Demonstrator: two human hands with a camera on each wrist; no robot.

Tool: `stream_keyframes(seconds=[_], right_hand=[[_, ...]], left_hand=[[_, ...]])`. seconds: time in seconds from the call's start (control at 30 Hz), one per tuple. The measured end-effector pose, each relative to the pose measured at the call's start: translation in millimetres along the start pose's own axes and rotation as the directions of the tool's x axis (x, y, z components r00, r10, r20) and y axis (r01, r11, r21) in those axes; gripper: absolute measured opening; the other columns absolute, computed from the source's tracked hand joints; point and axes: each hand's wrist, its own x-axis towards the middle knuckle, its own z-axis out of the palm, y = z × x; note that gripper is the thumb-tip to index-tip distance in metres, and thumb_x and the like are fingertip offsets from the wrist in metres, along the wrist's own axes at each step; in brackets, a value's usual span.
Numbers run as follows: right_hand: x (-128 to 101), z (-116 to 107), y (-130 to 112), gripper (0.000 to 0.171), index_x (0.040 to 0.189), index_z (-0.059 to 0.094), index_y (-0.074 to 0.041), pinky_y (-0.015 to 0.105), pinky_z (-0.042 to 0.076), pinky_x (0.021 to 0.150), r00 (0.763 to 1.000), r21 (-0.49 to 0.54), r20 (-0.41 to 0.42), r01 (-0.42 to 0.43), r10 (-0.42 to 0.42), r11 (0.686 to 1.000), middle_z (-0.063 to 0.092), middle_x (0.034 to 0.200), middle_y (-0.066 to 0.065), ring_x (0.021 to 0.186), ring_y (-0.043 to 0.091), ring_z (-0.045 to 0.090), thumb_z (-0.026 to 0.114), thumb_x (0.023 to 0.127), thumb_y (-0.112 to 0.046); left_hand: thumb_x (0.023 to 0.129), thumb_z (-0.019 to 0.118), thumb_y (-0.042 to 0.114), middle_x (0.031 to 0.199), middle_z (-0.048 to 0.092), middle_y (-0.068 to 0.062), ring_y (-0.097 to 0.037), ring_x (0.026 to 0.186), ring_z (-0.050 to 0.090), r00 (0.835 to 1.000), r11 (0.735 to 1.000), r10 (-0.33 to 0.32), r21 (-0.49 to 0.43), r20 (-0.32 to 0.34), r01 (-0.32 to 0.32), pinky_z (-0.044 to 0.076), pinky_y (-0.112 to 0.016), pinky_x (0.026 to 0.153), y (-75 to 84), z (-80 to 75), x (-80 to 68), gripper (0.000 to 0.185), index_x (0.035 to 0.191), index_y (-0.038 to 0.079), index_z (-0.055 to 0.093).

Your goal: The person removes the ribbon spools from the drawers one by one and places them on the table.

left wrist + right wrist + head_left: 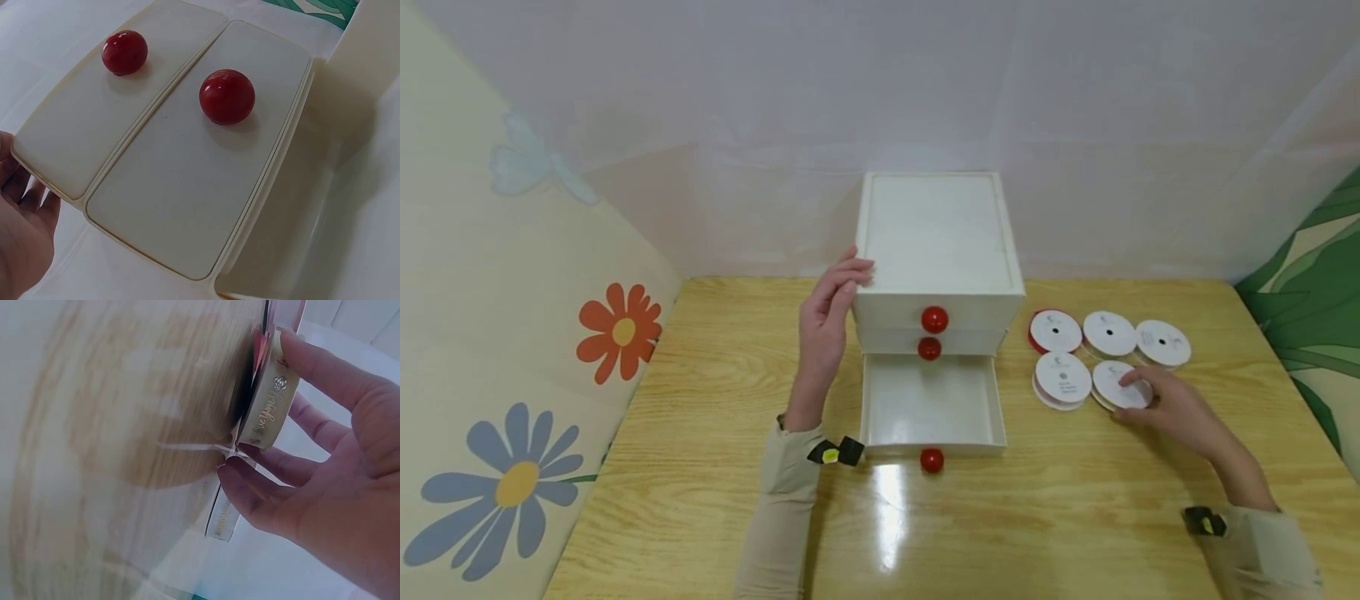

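Observation:
A white three-drawer box (936,233) stands at the back middle of the wooden table (1075,517). Each drawer has a red knob (934,319). The bottom drawer (928,404) is pulled out and empty. My left hand (831,312) rests with straight fingers on the box's upper left edge. In the left wrist view the two closed drawer fronts (187,181) show beside that hand (22,231). My right hand (1153,402) grips the nearest white ribbon spool (1116,385). The right wrist view shows thumb and fingers (294,462) pinching the spool's cream ribbon edge (270,406).
Several more white ribbon spools (1108,333) lie flat in two rows right of the box; one (1056,331) has red ribbon. Flowered panels (512,350) wall the left side, a leaf-patterned one (1318,317) the right. A white wall closes the back.

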Motion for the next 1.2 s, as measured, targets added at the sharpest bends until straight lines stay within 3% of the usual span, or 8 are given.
stream_keyframes(seconds=[0.4,0.63,0.77,0.83,0.93,1.03,1.2], right_hand=[[4,0,-5,0.041,0.109,0.065,0.007,0.028,0.041,0.061,0.999,0.0,0.024,0.024,-0.024,1.0,0.064,0.1,0.016,0.077,0.019,0.047,0.088,0.082,-0.012],[3,-1,-8,0.041,0.116,0.066,0.008,0.028,0.043,0.064,0.998,-0.002,0.065,0.009,-0.009,1.0,0.065,0.105,0.017,0.082,0.021,0.049,0.084,0.088,-0.015],[1,-1,-9,0.038,0.12,0.067,0.008,0.047,0.054,0.082,0.998,-0.003,0.054,0.017,-0.017,1.0,0.065,0.118,0.027,0.097,0.035,0.06,0.08,0.091,-0.014],[0,-2,-10,0.039,0.122,0.067,0.009,0.06,0.053,0.089,0.999,0.005,0.05,0.014,-0.014,1.0,0.061,0.128,0.035,0.109,0.045,0.06,0.078,0.093,-0.015],[-1,-4,-11,0.042,0.127,0.064,0.01,0.075,0.043,0.099,0.999,0.027,0.049,-0.007,0.006,1.0,0.05,0.14,0.041,0.128,0.059,0.047,0.075,0.096,-0.017],[-3,-6,-14,0.046,0.133,0.061,0.01,0.078,0.037,0.102,0.999,0.044,0.029,-0.024,0.022,0.999,0.044,0.145,0.043,0.133,0.064,0.038,0.07,0.1,-0.021],[-6,-6,-26,0.043,0.132,0.061,0.009,0.076,0.042,0.098,0.998,0.054,-0.069,0.003,0.001,0.999,0.049,0.143,0.039,0.13,0.06,0.045,0.068,0.102,-0.02]], left_hand=[[0.106,0.047,-0.001,0.124,0.068,0.01,-0.029,0.146,0.043,1.0,1.0,0.007,0.0,-0.006,-0.007,0.03,-0.043,0.125,0.8,-0.2,0.4,0.023,0.107,-0.019,0.062],[0.106,0.048,0.002,0.124,0.068,0.01,-0.03,0.146,0.044,1.0,1.0,0.018,-0.003,0.003,-0.018,0.03,-0.044,0.125,-1.8,-0.2,0.9,0.026,0.109,-0.019,0.062],[0.106,0.049,0.005,0.124,0.068,0.011,-0.03,0.146,0.044,1.0,1.0,0.019,0.0,0.004,-0.019,0.03,-0.044,0.125,-2.8,-0.3,1.0,0.027,0.109,-0.019,0.062],[0.106,0.049,0.005,0.124,0.069,0.011,-0.03,0.146,0.043,1.0,1.0,0.018,0.0,0.005,-0.018,0.03,-0.044,0.125,-2.2,-0.1,1.0,0.028,0.109,-0.019,0.062],[0.106,0.048,0.003,0.123,0.069,0.011,-0.03,0.146,0.044,1.0,1.0,0.015,-0.002,0.003,-0.015,0.03,-0.044,0.125,-1.2,0.1,0.7,0.027,0.108,-0.019,0.062],[0.106,0.048,0.001,0.123,0.068,0.01,-0.03,0.146,0.044,1.0,1.0,0.011,-0.006,-0.002,-0.011,0.03,-0.044,0.125,-0.5,0.5,0.5,0.025,0.108,-0.019,0.062],[0.106,0.047,-0.003,0.123,0.068,0.009,-0.03,0.146,0.043,1.0,1.0,0.01,-0.006,0.0,-0.01,0.03,-0.044,0.125,0.4,0.7,0.2,0.022,0.108,-0.019,0.062]])
